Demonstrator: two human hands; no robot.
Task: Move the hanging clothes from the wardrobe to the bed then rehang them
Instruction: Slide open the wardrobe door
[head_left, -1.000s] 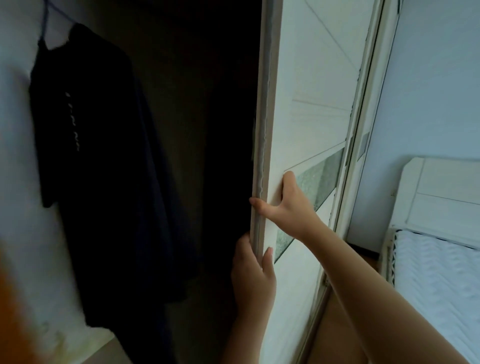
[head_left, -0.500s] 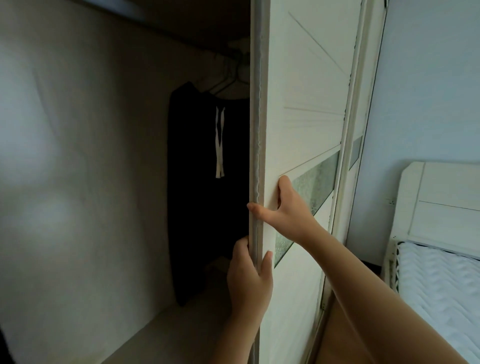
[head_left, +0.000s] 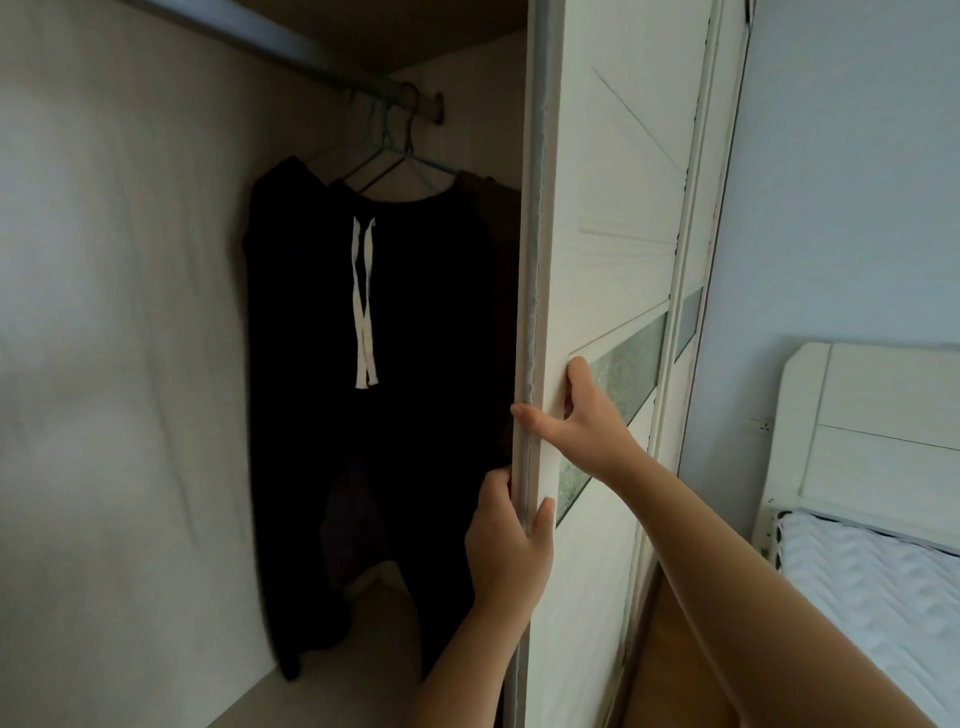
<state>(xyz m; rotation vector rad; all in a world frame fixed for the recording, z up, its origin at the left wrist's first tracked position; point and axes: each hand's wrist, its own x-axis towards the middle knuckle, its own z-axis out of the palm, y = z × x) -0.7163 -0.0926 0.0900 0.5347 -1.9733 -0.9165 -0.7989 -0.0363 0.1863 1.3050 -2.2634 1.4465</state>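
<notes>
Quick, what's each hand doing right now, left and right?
Left hand: closed, gripping the edge of the white sliding wardrobe door.
Right hand: open, pressed against that door's face, thumb at its edge.

Door (head_left: 597, 208): white painted board, matt, smooth, with thin grooved lines cut in.
Edge strip (head_left: 531, 260): grey, rough, fuzzy-looking, uneven in spots.
Inset panel (head_left: 628, 358): mottled grey-green with a slight sheen; glass or stone-look, can't tell which.
Rail (head_left: 291, 49): grey metal, dull shine.
Hangers (head_left: 400, 156): thin blue wire, coated look.
Clothes (head_left: 322, 364): black cloth, matt, soft folds.
Drawstring (head_left: 363, 301): white woven cord, flat.
Wardrobe wall (head_left: 130, 312): pale board, matt, faint grain.
Headboard (head_left: 883, 415): white, smooth, low gloss.
Mattress (head_left: 872, 571): white quilted cloth, wavy stitching.
Floor (head_left: 654, 649): orange-brown wood, smooth, some shine.
Room wall (head_left: 841, 182): pale blue paint, matt.
</notes>
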